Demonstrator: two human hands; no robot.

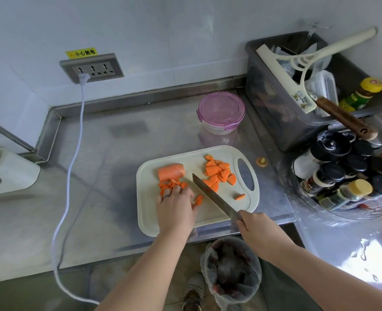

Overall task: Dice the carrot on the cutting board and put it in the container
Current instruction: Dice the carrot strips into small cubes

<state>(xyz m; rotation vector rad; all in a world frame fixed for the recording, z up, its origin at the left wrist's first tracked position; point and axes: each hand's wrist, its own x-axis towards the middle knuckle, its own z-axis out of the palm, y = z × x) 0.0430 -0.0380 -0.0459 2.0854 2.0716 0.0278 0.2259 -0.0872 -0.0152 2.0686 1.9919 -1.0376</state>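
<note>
A white cutting board point(248, 198) lies on the steel counter. On it are a thick uncut carrot chunk point(171, 171) at the upper left, small diced bits point(169, 184) below it, and a pile of larger carrot slices point(219, 173) at the right. One loose piece point(240, 196) lies apart. My left hand point(175, 206) rests palm down over the diced bits, thumb beside a few small pieces point(198, 200). My right hand point(256, 225) grips the handle of a knife point(212, 195), whose blade slants across the board between the two piles. The round container point(221, 112) with a purple lid stands behind the board, closed.
A grey bin point(275, 102) with a squeegee and bottles stands at the back right. A rack of spice jars point(346, 173) sits right of the board. A white cable point(70, 167) runs from the wall socket across the counter. A lined waste bin point(230, 268) stands on the floor below.
</note>
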